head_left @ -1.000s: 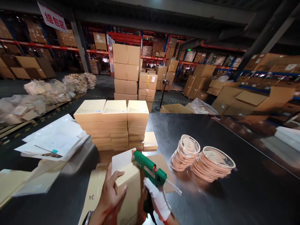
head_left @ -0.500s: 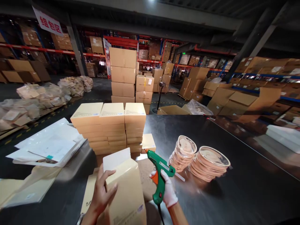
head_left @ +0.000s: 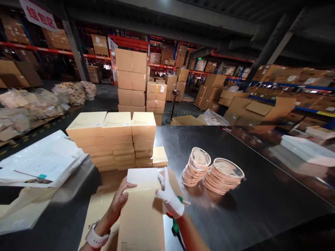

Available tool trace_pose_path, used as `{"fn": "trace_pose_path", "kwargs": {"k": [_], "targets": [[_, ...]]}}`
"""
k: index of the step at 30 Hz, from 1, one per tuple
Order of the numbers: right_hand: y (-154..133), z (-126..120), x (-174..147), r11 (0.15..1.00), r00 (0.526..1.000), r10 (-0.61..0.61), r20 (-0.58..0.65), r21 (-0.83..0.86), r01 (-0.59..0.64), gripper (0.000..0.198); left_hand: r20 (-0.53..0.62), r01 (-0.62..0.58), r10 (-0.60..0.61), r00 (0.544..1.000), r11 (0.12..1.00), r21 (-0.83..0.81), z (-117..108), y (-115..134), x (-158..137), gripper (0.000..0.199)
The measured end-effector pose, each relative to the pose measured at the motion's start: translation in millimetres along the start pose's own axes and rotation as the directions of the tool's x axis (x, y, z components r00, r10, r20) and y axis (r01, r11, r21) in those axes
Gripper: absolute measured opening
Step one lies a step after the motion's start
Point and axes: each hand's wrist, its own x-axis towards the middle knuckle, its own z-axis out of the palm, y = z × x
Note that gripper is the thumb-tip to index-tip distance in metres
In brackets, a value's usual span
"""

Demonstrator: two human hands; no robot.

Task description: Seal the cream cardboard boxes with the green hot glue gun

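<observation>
A cream cardboard box (head_left: 142,216) with a raised white-lined flap (head_left: 142,177) stands in front of me. My left hand (head_left: 120,195), bare with a watch at the wrist, grips the box's upper left edge. On the other side my right hand (head_left: 169,198), in a white glove, is at the upper right edge with fingers stretched and thumb apart; contact with the box is hard to make out. Partly hidden beneath the right wrist, a green glue gun (head_left: 175,226) lies on the dark table. A flat cream carton (head_left: 98,209) is under my left forearm.
Stacked cream boxes (head_left: 115,136) stand beyond my hands, with a small box (head_left: 159,156) beside them. Two piles of round, pinkish wrapped items (head_left: 195,167) sit to the right. White plastic bags (head_left: 47,157) lie left on the black table (head_left: 261,188).
The glue gun has left my right hand and lies on the table. That hand has moved to the box's right edge. The box has turned upright, its flap facing me squarely.
</observation>
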Motion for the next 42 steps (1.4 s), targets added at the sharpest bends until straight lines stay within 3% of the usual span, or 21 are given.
{"fn": "trace_pose_path", "kwargs": {"k": [2,4,6,8,11,13,15,21,23,26,28,31,39,42], "targets": [[-4,16,2,0.999,0.997,-0.010,0.073,0.045,0.007,0.079,-0.058,0.007,-0.008,0.998,1.000,-0.021,5,-8,-1,0.059],[-1,22,2,0.998,0.995,-0.056,0.087,0.020,0.055,0.069,-0.218,-0.029,0.005,0.976,0.994,-0.108,9,-18,-6,0.054],[6,21,0,0.985,0.987,-0.130,0.096,-0.103,0.140,0.049,-0.366,-0.157,0.076,0.927,0.968,-0.195,9,-25,-13,0.043],[15,16,0,0.946,0.968,-0.208,0.140,-0.223,0.235,0.036,-0.399,-0.285,0.190,0.897,0.939,-0.193,5,-24,-18,0.034],[20,13,-1,0.896,0.927,-0.307,0.216,-0.262,0.358,0.028,-0.184,-0.273,0.259,0.948,0.960,-0.058,-7,-9,-22,0.029],[16,15,-1,0.874,0.897,-0.347,0.272,-0.253,0.415,0.025,-0.006,-0.183,0.184,0.983,0.982,0.046,-13,2,-21,0.039],[10,17,-2,0.863,0.878,-0.340,0.337,-0.258,0.433,0.020,0.082,-0.110,0.101,0.992,0.988,0.111,-15,8,-21,0.045],[5,18,-6,0.855,0.847,-0.231,0.479,-0.316,0.412,0.014,0.118,0.025,-0.040,0.992,0.991,0.128,-9,6,-24,0.037],[13,20,-12,0.856,0.877,-0.234,0.419,-0.340,0.390,0.019,0.106,0.017,-0.031,0.994,0.991,0.132,-9,6,-26,0.034],[27,26,-23,0.874,0.927,-0.308,0.215,-0.320,0.365,0.037,0.077,-0.023,0.013,0.997,0.992,0.127,-10,8,-29,0.028],[34,30,-30,0.881,0.920,-0.373,0.120,-0.264,0.392,0.031,0.066,-0.049,0.041,0.997,0.991,0.125,-11,9,-32,0.027],[36,32,-38,0.882,0.914,-0.396,0.091,-0.240,0.406,0.019,0.064,-0.053,0.045,0.997,0.991,0.126,-11,10,-39,0.030],[16,15,-56,0.864,0.947,-0.256,0.196,-0.394,0.315,0.026,0.169,0.050,-0.063,0.984,0.996,0.074,1,3,-54,0.047],[-5,6,-66,0.739,0.953,-0.122,0.278,-0.616,0.275,0.021,0.247,0.116,-0.120,0.961,0.993,0.030,15,-9,-62,0.063]]}}
